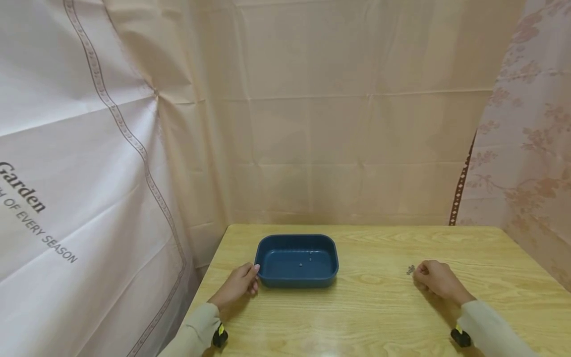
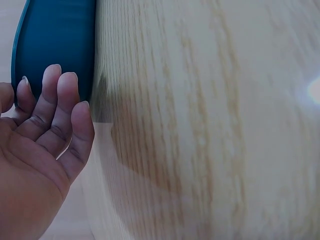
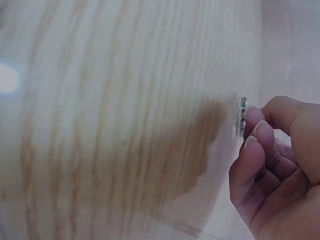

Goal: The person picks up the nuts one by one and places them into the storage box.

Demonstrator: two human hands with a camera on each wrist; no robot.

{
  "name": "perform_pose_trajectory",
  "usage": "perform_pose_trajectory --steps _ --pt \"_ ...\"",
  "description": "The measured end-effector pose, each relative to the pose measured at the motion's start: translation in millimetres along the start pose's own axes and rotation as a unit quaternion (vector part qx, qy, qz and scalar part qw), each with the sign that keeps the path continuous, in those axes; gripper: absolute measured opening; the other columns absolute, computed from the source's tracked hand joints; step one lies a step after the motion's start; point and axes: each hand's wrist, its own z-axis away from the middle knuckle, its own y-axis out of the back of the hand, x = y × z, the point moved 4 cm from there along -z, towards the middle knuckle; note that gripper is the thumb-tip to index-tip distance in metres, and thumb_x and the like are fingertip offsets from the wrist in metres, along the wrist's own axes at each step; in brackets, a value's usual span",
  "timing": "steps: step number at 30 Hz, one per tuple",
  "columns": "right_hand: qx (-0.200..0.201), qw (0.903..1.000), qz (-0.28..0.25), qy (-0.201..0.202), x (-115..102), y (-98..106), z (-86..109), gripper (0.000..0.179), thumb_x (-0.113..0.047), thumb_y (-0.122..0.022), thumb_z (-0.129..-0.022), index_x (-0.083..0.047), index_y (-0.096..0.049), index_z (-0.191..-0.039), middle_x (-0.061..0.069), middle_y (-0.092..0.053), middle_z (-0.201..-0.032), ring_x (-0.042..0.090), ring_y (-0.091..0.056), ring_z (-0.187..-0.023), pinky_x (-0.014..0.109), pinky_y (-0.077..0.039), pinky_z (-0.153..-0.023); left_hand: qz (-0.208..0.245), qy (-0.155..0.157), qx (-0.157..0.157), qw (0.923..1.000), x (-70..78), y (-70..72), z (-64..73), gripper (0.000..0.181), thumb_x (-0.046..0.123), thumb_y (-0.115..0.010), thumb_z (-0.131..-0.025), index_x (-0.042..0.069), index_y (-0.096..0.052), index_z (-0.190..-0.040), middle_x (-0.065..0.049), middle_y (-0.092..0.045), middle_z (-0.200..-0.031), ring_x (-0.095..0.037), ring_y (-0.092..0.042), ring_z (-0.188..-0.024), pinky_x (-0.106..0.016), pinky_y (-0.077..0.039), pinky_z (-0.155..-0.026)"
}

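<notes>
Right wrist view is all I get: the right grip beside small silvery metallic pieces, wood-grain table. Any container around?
Observer: Yes, in the head view a dark blue rectangular open tray, plastic-looking, stands on the table, well to the left of the right grip.

Operator: Anything in it?

Observer: At least two tiny shiny bits lie on its floor; too small to identify.

Operator: Is it loose or held?

Observer: Held: the person's left grip has it at its left end.
</notes>
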Motion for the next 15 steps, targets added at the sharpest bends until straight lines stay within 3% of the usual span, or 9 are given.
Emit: perform_pose_trajectory --steps 15 --pt "0.003 0.9996 -0.02 0.021 -13 -4 -0.9 0.014 -0.007 -0.055 -0.103 0.004 -0.064 -0.102 0.004 -0.06 -0.069 0.014 -0.053 -0.05 0.026 -0.046 -0.043 -0.006 -0.007 -0.006 0.9999 0.2 0.3 -0.1 0.041 0.031 -0.038 -0.115 -0.004 -0.056 -0.1 -0.013 -0.064 -0.082 -0.019 -0.061 -0.067 -0.03 -0.056 -0.062"
